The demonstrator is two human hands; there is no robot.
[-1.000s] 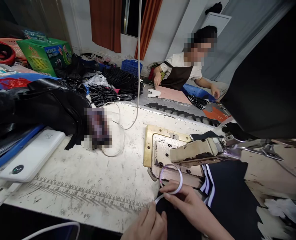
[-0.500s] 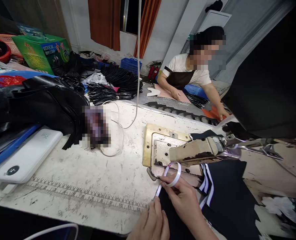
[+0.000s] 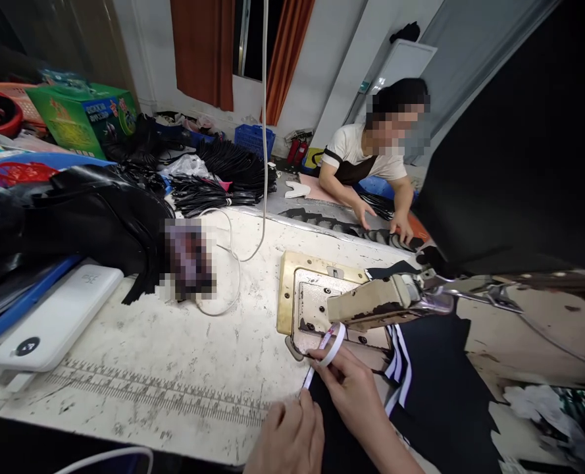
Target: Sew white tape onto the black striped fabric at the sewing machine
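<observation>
My right hand [image 3: 352, 390] pinches a looped white ribbon strip [image 3: 332, 342] at the front edge of the sewing machine's metal plate [image 3: 316, 304]. My left hand [image 3: 288, 440] lies at the bottom, fingers curled and pressing on the edge of black fabric [image 3: 437, 388] where the strip's tail ends. The black fabric carries white stripes [image 3: 397, 365] and runs under the machine's worn arm [image 3: 371, 303].
A white power bank [image 3: 55, 317] with a cable lies at left by a blue tray. Black bags [image 3: 75, 214] and black strap bundles [image 3: 223, 178] pile behind. A green box [image 3: 82, 112] stands far left. Another person [image 3: 371, 158] works at the far table. A ruler scale [image 3: 174, 395] marks the tabletop.
The ribbon loop has shrunk and moved closer to the machine plate as my right hand advanced. The person behind has leaned forward, both hands on their table. The view shifted slightly.
</observation>
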